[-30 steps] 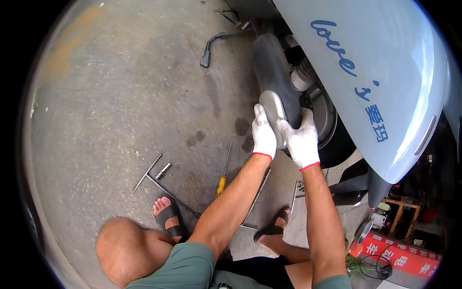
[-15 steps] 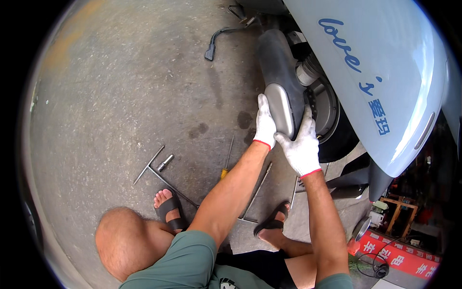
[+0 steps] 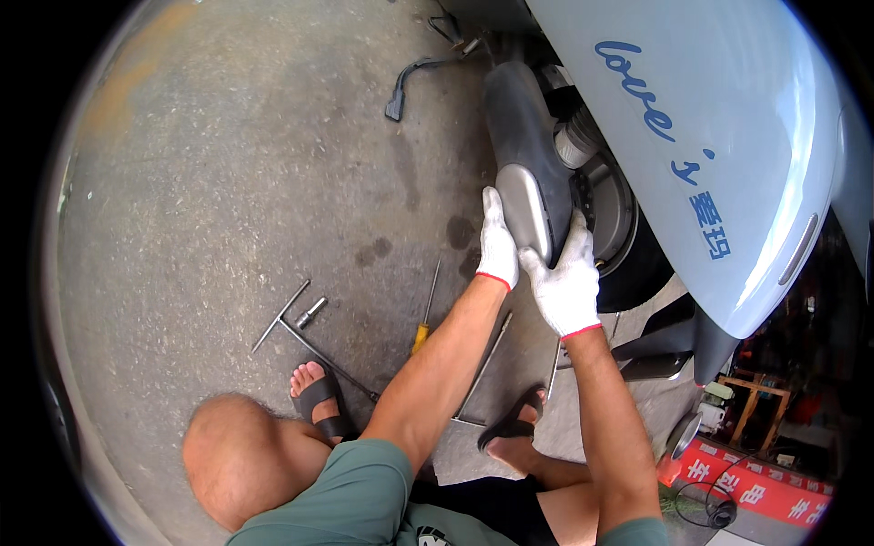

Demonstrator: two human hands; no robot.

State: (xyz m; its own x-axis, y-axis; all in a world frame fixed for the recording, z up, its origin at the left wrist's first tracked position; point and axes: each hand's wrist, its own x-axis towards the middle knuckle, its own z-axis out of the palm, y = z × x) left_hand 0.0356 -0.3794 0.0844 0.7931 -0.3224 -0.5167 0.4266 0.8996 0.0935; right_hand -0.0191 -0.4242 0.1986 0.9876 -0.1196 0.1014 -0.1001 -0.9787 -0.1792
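My left hand point(image 3: 498, 244) and my right hand point(image 3: 566, 278), in white red-cuffed gloves, grip the lower end of a long dark grey molded housing point(image 3: 519, 114) with a silver oval panel point(image 3: 523, 209). My left fingers lie along the panel's left edge; my right fingers reach up the housing's right side, thumb at the panel's lower end. The housing lies against the scooter's wheel point(image 3: 628, 291), beside a ribbed cylindrical part point(image 3: 575, 146). How it is fixed is hidden.
The scooter's pale blue body point(image 3: 756, 127) overhangs at right. On the floor lie a T-handle wrench point(image 3: 280, 323), socket point(image 3: 309, 315), yellow screwdriver point(image 3: 421, 337), other rods and a black connector cable point(image 3: 394, 105). My sandalled feet flank the tools. A red banner point(image 3: 746, 491) is lower right.
My right hand has slid slightly down, its thumb moving off the silver panel's face to its lower end. Both hands and the housing have shifted only slightly in view.
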